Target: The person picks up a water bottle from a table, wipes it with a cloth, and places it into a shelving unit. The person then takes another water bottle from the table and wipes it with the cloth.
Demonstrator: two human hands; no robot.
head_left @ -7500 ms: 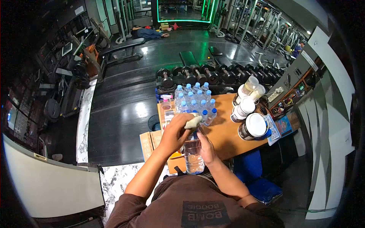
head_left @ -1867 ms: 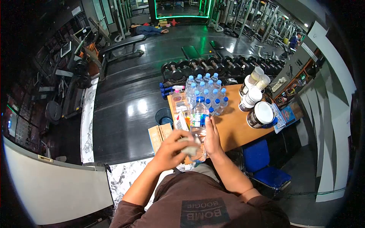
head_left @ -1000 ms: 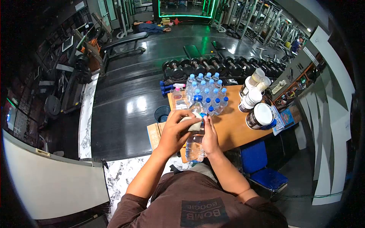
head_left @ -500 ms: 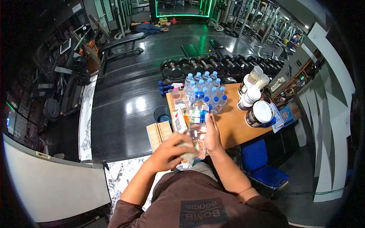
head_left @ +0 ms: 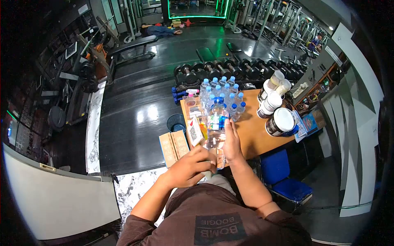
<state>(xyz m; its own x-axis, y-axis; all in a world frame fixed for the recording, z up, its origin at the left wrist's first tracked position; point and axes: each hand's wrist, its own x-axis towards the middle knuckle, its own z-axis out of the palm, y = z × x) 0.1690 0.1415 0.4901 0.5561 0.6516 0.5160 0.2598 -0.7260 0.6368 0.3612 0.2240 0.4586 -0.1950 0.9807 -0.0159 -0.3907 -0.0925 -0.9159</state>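
A large clear water bottle (head_left: 216,137) with a blue cap stands upright in front of my body, over the near side of the table. My right hand (head_left: 233,143) is wrapped round its right side. My left hand (head_left: 192,166) is at the lower left of the bottle with its fingers curled. It holds a pale cloth (head_left: 208,174), of which only a little shows below the fingers. Behind the bottle, several smaller water bottles (head_left: 223,88) with light and dark blue caps stand grouped on the wooden table (head_left: 254,137).
White-lidded tubs (head_left: 283,119) stand on the table's right. A spray bottle (head_left: 191,98) and a white box (head_left: 194,131) are on its left. Cardboard boxes (head_left: 173,146) and a dark basket (head_left: 175,122) lie beyond its left edge. A blue chair (head_left: 287,180) is at right; dumbbells (head_left: 246,69) line the back.
My left hand has turned and moved slightly down the bottle, and the cloth is now mostly hidden. The bottle and my right hand have shifted slightly right.
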